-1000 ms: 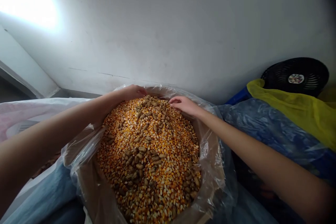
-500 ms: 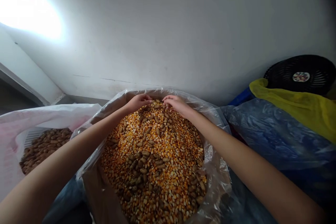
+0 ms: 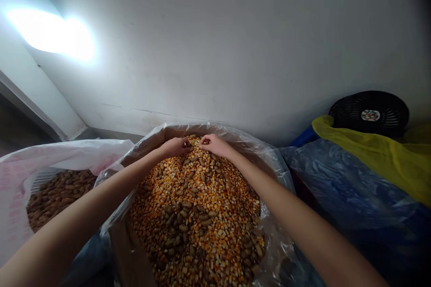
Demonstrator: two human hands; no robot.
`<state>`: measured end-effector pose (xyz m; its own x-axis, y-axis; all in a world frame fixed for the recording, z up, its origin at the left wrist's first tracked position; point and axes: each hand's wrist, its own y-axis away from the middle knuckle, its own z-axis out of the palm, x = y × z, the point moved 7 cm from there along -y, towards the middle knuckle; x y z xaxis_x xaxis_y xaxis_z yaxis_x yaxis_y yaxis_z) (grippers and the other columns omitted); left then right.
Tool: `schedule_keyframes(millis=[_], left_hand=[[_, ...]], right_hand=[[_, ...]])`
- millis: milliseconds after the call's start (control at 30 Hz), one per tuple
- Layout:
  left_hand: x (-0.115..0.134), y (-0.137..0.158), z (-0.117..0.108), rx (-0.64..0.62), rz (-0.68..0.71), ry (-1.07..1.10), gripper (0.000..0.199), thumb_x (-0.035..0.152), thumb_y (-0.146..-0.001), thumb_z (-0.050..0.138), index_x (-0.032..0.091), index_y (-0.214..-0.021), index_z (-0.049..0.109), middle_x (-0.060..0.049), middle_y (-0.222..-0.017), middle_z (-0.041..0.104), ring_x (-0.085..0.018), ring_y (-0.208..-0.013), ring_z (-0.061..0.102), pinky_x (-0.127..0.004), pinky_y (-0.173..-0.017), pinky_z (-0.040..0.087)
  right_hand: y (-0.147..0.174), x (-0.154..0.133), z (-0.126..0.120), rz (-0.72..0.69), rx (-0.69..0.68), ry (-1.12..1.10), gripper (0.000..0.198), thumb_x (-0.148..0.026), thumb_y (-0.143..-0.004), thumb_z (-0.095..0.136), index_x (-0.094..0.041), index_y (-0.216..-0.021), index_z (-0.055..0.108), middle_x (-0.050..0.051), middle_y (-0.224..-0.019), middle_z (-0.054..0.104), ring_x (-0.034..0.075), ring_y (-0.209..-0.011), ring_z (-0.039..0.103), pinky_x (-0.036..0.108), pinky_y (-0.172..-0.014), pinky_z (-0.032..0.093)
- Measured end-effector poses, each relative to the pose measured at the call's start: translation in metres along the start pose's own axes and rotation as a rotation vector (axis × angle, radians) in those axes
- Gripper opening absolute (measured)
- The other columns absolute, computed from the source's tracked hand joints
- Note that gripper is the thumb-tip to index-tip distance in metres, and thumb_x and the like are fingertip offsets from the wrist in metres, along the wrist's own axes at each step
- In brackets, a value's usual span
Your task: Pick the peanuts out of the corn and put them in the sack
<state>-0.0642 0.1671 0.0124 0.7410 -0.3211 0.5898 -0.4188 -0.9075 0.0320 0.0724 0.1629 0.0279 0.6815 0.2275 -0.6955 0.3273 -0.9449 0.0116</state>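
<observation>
A cardboard box (image 3: 131, 251) with a clear plastic liner (image 3: 274, 224) holds yellow-orange corn kernels (image 3: 224, 193). Peanuts in their shells (image 3: 182, 219) lie among the corn, thickest in the middle and at the right. At the far end of the heap, my left hand (image 3: 175, 147) has its fingers curled at the corn surface. Close beside it, my right hand (image 3: 217, 145) is closed in a pinch, thumb and fingertips together. The two hands are a little apart. Whatever lies between the fingers of either hand is too small to make out.
To the left stands a white and pink sack (image 3: 111, 150) with reddish-brown peanuts (image 3: 63, 193) inside. On the right are blue plastic bags (image 3: 346, 179), a yellow mesh cloth (image 3: 367, 148) and a black fan (image 3: 370, 112). A wall (image 3: 218, 63) rises behind the box.
My hands have drawn slightly nearer over the corn, and their fingers are more curled. The view has tilted up a little, so the wall, lamp and fan sit lower in it.
</observation>
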Motion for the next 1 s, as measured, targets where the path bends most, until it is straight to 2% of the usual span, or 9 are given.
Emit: schedule_keyframes(millis=[133,233,300,400,533,667,833,933,1000], left_hand=[[-0.002,-0.001,0.005,-0.046,0.002,0.058,0.027,0.044,-0.064,0.056,0.018,-0.069,0.059,0.000,-0.060,0.056,-0.013,-0.057,0.047,-0.022,-0.052,0.030],[-0.007,-0.002,-0.001,-0.015,-0.048,0.368,0.030,0.046,-0.064,0.057,0.016,-0.070,0.058,0.001,-0.057,0.050,-0.010,-0.054,0.042,-0.022,-0.050,0.029],[-0.011,-0.003,-0.005,0.013,-0.091,0.729,0.031,0.047,-0.070,0.051,0.016,-0.070,0.054,0.003,-0.053,0.042,-0.007,-0.049,0.036,-0.021,-0.047,0.028],[-0.015,-0.002,-0.005,-0.010,-0.165,1.251,0.032,0.047,-0.076,0.043,0.017,-0.065,0.045,0.007,-0.046,0.025,-0.005,-0.039,0.023,-0.020,-0.039,0.022],[-0.016,0.001,-0.003,-0.046,-0.197,1.516,0.034,0.050,-0.076,0.040,0.018,-0.064,0.042,0.008,-0.045,0.018,-0.005,-0.035,0.016,-0.019,-0.034,0.015],[-0.022,0.001,-0.005,0.054,-0.181,1.310,0.028,0.044,-0.075,0.043,0.018,-0.065,0.044,0.007,-0.047,0.027,-0.005,-0.035,0.021,-0.019,-0.035,0.018],[-0.023,0.001,-0.010,0.135,-0.117,0.337,0.024,0.041,-0.065,0.056,0.018,-0.070,0.058,0.001,-0.056,0.051,-0.011,-0.050,0.043,-0.023,-0.046,0.028],[-0.019,0.000,-0.003,0.069,-0.095,0.056,0.022,0.039,-0.058,0.062,0.019,-0.064,0.060,0.000,-0.055,0.054,-0.014,-0.054,0.046,-0.024,-0.049,0.029],[-0.021,0.000,0.000,0.053,-0.141,0.186,0.021,0.038,-0.058,0.062,0.017,-0.059,0.058,0.000,-0.051,0.050,-0.012,-0.050,0.043,-0.024,-0.047,0.028]], right_hand=[[-0.003,0.012,-0.012,0.165,-0.004,-0.657,0.021,-0.038,-0.069,0.045,-0.018,-0.071,0.051,0.002,-0.071,0.056,0.009,-0.052,0.042,0.020,-0.045,0.031],[-0.001,0.024,-0.013,0.259,0.004,-0.973,0.023,-0.040,-0.071,0.040,-0.018,-0.067,0.044,0.001,-0.063,0.053,0.009,-0.048,0.042,0.020,-0.041,0.030],[0.002,0.033,-0.010,0.290,0.014,-0.912,0.027,-0.044,-0.069,0.046,-0.019,-0.064,0.041,-0.002,-0.054,0.045,0.008,-0.043,0.038,0.019,-0.038,0.025],[0.005,0.039,-0.005,0.258,0.051,-0.514,0.029,-0.043,-0.063,0.057,-0.018,-0.061,0.043,-0.005,-0.048,0.038,0.006,-0.040,0.030,0.018,-0.038,0.019],[0.001,0.032,-0.001,0.166,0.106,-0.118,0.025,-0.038,-0.057,0.063,-0.018,-0.066,0.052,-0.003,-0.054,0.045,0.007,-0.047,0.038,0.018,-0.041,0.023],[-0.004,0.030,0.002,0.243,0.030,-0.541,0.022,-0.040,-0.068,0.048,-0.018,-0.065,0.049,-0.005,-0.047,0.036,0.006,-0.039,0.029,0.018,-0.037,0.019],[-0.003,0.023,0.000,0.300,-0.056,-1.149,0.023,-0.037,-0.073,0.032,-0.019,-0.070,0.046,-0.002,-0.054,0.045,0.008,-0.042,0.039,0.018,-0.034,0.022],[-0.001,0.024,0.002,0.312,-0.006,-1.095,0.027,-0.044,-0.071,0.042,-0.018,-0.064,0.043,0.000,-0.059,0.050,0.008,-0.044,0.043,0.017,-0.035,0.024],[-0.001,0.024,0.004,0.301,0.052,-0.878,0.032,-0.048,-0.067,0.050,-0.018,-0.058,0.040,-0.001,-0.056,0.047,0.007,-0.041,0.038,0.017,-0.034,0.022]])
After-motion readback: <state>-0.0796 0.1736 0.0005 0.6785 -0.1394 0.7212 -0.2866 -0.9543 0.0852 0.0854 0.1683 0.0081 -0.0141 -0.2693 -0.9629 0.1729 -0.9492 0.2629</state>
